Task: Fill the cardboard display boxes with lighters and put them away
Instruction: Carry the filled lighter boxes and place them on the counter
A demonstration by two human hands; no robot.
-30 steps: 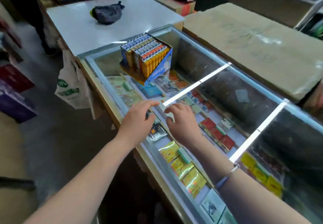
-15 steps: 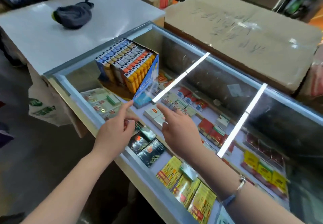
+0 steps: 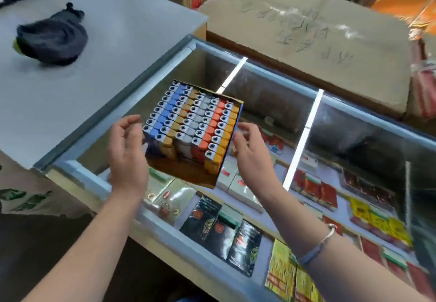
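A cardboard display box (image 3: 181,172) packed with rows of blue, tan, white, orange and yellow lighters (image 3: 193,120) stands on the glass counter (image 3: 354,122), near its left end. My left hand (image 3: 127,153) is at the box's left side with loosely curved fingers, the thumb close to the box's edge. On the box's right side is my right hand (image 3: 253,157), with its fingertips at the box's wall. Neither hand wraps around the box. A bracelet circles my right wrist.
Packs of goods (image 3: 221,228) lie on the shelf under the glass. A white table (image 3: 122,42) adjoins the counter on the left, with a dark cloth bundle (image 3: 52,39) on it. A large cardboard box (image 3: 306,37) stands behind the counter.
Both hands have moved forward from the counter's front edge to either side of the lighter box. The view has come closer to the box.
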